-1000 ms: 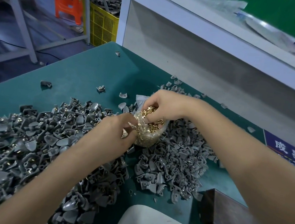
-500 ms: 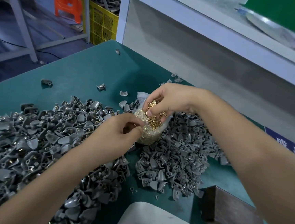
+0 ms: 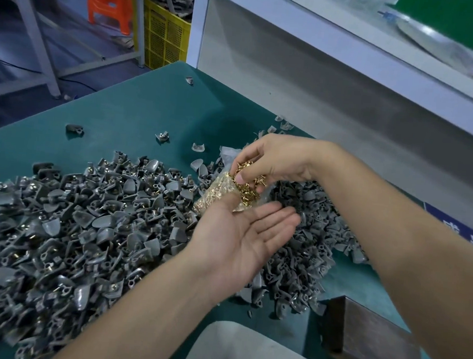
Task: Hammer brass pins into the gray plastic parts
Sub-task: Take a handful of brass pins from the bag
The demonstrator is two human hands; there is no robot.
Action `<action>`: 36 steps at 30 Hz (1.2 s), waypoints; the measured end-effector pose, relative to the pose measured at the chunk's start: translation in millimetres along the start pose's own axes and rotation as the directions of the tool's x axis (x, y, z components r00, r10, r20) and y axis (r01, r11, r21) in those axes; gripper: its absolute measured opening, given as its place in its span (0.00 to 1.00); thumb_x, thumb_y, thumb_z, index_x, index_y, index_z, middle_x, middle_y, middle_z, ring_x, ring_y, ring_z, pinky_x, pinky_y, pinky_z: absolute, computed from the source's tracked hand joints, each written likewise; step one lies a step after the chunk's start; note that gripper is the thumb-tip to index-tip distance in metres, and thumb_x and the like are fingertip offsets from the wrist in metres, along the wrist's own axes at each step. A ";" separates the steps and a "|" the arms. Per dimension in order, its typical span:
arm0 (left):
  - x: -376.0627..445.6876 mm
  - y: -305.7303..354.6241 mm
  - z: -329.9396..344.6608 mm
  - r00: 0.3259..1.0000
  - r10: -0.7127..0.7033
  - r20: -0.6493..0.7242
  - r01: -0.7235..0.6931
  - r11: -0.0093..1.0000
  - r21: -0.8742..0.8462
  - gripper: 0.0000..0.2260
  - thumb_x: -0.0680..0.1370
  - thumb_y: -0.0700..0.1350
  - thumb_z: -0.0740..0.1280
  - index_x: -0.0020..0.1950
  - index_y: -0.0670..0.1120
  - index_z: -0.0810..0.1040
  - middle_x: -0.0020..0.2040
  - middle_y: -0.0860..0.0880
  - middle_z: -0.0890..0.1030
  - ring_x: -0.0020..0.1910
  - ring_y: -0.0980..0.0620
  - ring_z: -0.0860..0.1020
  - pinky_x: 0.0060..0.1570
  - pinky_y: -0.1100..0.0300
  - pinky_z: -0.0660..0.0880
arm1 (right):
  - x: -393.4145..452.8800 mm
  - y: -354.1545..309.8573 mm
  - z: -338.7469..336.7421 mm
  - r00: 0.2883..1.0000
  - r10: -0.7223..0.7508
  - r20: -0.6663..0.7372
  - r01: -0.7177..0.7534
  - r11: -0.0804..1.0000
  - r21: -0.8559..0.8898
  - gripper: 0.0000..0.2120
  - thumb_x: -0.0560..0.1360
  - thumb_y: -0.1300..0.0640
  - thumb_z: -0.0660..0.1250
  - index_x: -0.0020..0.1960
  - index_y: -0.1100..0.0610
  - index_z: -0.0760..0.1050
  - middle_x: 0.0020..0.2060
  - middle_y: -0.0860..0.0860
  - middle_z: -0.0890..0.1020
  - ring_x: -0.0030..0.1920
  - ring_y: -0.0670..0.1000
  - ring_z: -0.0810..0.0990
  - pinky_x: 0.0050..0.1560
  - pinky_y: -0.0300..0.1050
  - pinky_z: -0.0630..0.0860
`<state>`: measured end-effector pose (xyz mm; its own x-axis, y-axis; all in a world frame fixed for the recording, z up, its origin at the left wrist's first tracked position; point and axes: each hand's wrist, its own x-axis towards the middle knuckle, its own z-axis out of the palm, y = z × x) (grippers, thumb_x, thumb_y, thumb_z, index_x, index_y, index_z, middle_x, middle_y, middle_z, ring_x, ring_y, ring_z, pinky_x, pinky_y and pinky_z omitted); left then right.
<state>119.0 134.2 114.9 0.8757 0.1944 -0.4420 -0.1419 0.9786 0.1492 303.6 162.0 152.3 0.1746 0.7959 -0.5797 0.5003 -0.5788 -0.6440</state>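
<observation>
The left hand [image 3: 241, 237] has let go of the bag [image 3: 217, 190] and lies palm-up, fingers straight, under the right hand [image 3: 271, 161] clutching pins [image 3: 247, 190], ready to receive them.

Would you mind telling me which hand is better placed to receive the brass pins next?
Left. The left hand lies open, palm up, just below the right hand, which pinches a cluster of brass pins.
</observation>
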 end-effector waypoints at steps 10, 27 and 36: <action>8.5 2.7 0.8 0.999 0.020 -0.027 -0.022 0.998 -0.065 0.32 0.87 0.56 0.50 0.68 0.26 0.69 0.62 0.26 0.77 0.66 0.30 0.75 0.70 0.42 0.71 | -2.7 2.3 -6.9 0.999 -0.038 0.029 0.036 0.997 0.069 0.08 0.76 0.67 0.74 0.53 0.60 0.85 0.43 0.53 0.85 0.39 0.47 0.82 0.40 0.39 0.80; 38.7 -1.7 29.4 0.985 0.132 -0.114 -0.156 0.957 -0.243 0.21 0.87 0.48 0.53 0.58 0.34 0.79 0.57 0.37 0.79 0.59 0.44 0.78 0.59 0.40 0.78 | -54.8 -6.9 -3.0 0.990 -0.110 0.088 0.099 0.989 0.113 0.07 0.77 0.66 0.72 0.54 0.60 0.83 0.38 0.52 0.82 0.36 0.46 0.80 0.39 0.38 0.79; 8.0 -49.1 23.1 0.994 0.079 -0.074 -0.088 0.988 -0.128 0.20 0.86 0.44 0.50 0.54 0.38 0.81 0.52 0.38 0.85 0.54 0.43 0.82 0.54 0.42 0.81 | -124.8 13.7 41.2 0.997 -0.054 -0.051 0.054 0.999 -0.010 0.07 0.77 0.59 0.74 0.52 0.50 0.85 0.44 0.63 0.83 0.35 0.50 0.80 0.41 0.47 0.82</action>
<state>143.6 86.2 124.5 0.8252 0.2759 -0.4929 -0.2767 0.9582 0.0732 253.7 47.4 195.3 0.1907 0.8340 -0.5177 0.5171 -0.5336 -0.6692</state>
